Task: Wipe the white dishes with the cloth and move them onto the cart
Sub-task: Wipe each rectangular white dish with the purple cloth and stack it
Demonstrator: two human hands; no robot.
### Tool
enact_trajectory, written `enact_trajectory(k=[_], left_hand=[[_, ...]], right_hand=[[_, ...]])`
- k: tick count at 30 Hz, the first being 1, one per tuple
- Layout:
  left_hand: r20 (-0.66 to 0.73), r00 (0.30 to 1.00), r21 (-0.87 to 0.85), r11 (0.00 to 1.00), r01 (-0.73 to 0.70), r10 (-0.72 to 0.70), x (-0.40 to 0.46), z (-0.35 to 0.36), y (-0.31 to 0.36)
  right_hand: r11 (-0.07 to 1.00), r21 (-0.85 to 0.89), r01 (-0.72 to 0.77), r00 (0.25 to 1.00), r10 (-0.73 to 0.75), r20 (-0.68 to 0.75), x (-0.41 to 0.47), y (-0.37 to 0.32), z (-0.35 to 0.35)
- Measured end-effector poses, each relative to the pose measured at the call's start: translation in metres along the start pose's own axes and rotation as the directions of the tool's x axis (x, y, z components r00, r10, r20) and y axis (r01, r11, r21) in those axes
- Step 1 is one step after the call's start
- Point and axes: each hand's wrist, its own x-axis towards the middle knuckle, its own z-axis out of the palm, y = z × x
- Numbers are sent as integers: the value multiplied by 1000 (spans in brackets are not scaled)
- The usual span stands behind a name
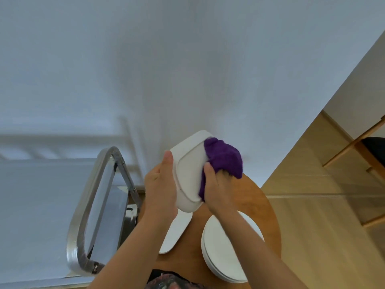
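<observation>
The steel-framed cart [87, 205] stands at left, its handle near the left hand [160, 188], whose thumb and fingers clamp the raised white rectangular ceramic dish [188, 176]. The right hand [216, 184] grips the purple cloth [224, 158] against its rim. Wiping pressure could likely twist the dish loose (edge-held only). Two white dishes [225, 253] crowd the round wooden table [264, 209] below.

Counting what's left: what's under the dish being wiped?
Below the held dish, another flat white dish lies on the round wooden table; its upper end is hidden.
</observation>
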Motion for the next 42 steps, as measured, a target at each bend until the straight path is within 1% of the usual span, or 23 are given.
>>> enact_trajectory(k=[4,6,7,8,9,10,11,12,15,16,18,19,20,21,22,23,25,27,30,34,36,40,42], left_hand=[[39,995,153,984,-95,90,6,7,-9],[131,961,321,907,-272,242,7,9,-15],[208,920,442,807,-390,331,10,7,-20],[314,864,558,660,-503,394,15,3,-23],[442,806,634,498,-592,394,20,-3,-27],[563,757,668,358,-653,330,25,-10,-31],[659,714,664,261,-700,238,32,-17,-36],[726,669,641,197,-742,156,37,-22,-40],[811,580,576,71,-814,76,42,-30,-48],[801,591,587,68,-807,96,43,-31,-52],[681,708,690,157,-706,188,45,-36,-62],[563,797,755,258,-603,218,46,-39,-68],[424,887,796,390,-462,186,46,-40,-73],[295,952,792,536,-293,86,47,-39,-77],[191,980,732,673,-105,-55,50,-38,-81],[124,973,627,775,76,-195,54,-36,-88],[43,943,432,857,280,-330,63,-33,-102],[-26,933,350,871,345,-359,76,-34,-111],[-84,903,292,856,426,-421,108,-41,-121],[-174,903,406,807,428,-392,161,-54,-142],[-193,915,488,775,402,-354,185,-63,-157],[-246,906,620,662,420,-344,228,-80,-193],[-248,902,684,595,422,-354,243,-85,-211]], right_hand=[[943,250,-219,973,192,126,-27,-9,23],[775,473,-419,905,313,288,-30,-13,23],[637,574,-515,856,339,391,-27,-13,19],[502,647,-573,819,334,466,-22,-11,13],[365,709,-603,797,323,511,-15,-11,6],[270,741,-614,784,320,533,-9,-10,-2],[260,733,-629,772,326,546,-5,-11,-7],[313,699,-642,762,353,542,0,-9,-9],[476,568,-671,736,523,431,8,0,-9],[492,564,-663,738,556,382,11,5,-8],[511,574,-640,746,592,306,15,15,-5],[527,573,-628,752,600,273,17,19,-3],[545,569,-616,759,603,243,20,24,0],[557,566,-608,762,609,220,22,29,5],[569,560,-601,765,612,200,25,34,10],[594,538,-598,770,612,180,28,39,15],[664,445,-601,782,605,153,31,50,27],[709,345,-615,783,603,155,33,60,39],[713,292,-637,769,615,175,37,75,53],[685,230,-691,715,694,82,43,100,64],[606,280,-745,648,756,90,44,111,64],[329,422,-845,446,868,216,51,132,56],[315,406,-858,418,887,194,54,144,55]])
